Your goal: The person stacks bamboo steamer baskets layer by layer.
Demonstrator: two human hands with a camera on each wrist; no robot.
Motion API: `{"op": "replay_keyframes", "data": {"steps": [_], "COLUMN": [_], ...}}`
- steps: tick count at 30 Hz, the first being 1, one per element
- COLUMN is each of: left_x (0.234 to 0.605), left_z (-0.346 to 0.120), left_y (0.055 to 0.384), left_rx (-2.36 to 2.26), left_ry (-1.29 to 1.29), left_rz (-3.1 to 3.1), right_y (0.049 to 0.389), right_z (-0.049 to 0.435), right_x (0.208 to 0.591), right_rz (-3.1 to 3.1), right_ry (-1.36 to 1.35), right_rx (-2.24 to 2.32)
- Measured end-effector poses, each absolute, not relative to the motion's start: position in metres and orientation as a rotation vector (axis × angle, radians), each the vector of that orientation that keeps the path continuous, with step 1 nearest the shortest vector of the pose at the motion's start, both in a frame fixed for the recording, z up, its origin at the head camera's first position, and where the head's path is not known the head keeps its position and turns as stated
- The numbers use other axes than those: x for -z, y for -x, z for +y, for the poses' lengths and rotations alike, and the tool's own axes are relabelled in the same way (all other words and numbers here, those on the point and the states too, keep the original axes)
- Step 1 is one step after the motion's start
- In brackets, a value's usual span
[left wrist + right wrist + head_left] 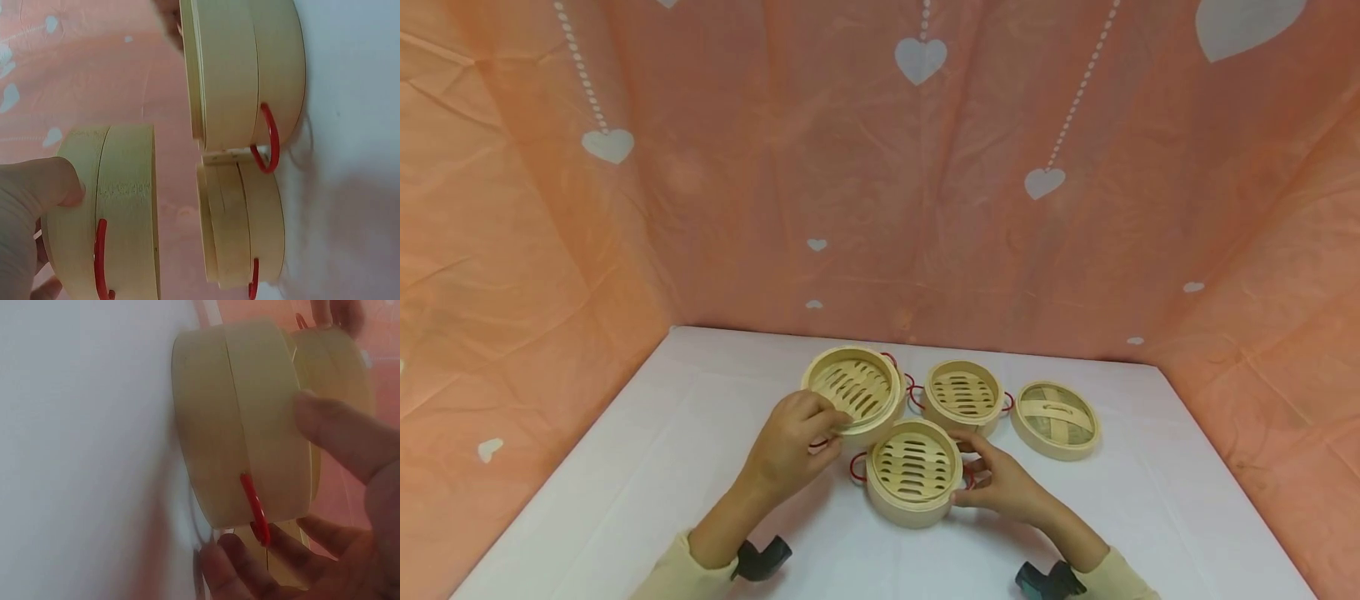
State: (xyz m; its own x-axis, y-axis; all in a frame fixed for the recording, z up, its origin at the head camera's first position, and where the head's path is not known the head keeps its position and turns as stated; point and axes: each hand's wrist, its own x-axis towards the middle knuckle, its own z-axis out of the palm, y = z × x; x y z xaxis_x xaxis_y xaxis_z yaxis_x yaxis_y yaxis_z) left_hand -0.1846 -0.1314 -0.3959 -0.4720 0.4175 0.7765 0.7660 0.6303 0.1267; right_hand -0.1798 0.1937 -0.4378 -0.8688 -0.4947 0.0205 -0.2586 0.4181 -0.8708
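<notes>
My left hand (801, 437) pinches the near rim of a round bamboo steamer basket (885, 414) with a slatted floor and red loop handles. In the left wrist view, this raised basket (125, 181) has its underside away from the white table. My right hand (1000, 479) holds the right side of the front steamer basket (910, 508), thumb at the near side and fingers around by the red handle. In the right wrist view, the thumb (337, 425) presses near the rim of that basket (244, 412), and the fingers spread below its red loop (255, 506).
A third steamer basket (964, 396) stands behind, right of the raised one. Farther right lies a woven bamboo lid (1056, 421) with a strap on top. The white table (647, 450) is enclosed by peach cloth (850, 192) printed with hearts.
</notes>
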Motion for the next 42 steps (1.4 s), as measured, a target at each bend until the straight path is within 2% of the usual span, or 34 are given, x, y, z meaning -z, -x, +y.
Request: {"op": "replay_keyframes", "data": {"steps": [13, 42], "left_x": [0.398, 0.406], "left_z": [-0.113, -0.100], "left_y": [0.179, 0.170], "left_rx": [0.625, 0.664], "left_ry": [1.037, 1.049], "left_rz": [-2.039, -2.098], "right_y": [0.178, 0.176], "right_z": [0.193, 0.192], "right_x": [0.440, 0.439], "right_rz": [2.459, 2.460], "right_ry": [0.654, 0.691], "right_rx": [1.429, 1.412]}}
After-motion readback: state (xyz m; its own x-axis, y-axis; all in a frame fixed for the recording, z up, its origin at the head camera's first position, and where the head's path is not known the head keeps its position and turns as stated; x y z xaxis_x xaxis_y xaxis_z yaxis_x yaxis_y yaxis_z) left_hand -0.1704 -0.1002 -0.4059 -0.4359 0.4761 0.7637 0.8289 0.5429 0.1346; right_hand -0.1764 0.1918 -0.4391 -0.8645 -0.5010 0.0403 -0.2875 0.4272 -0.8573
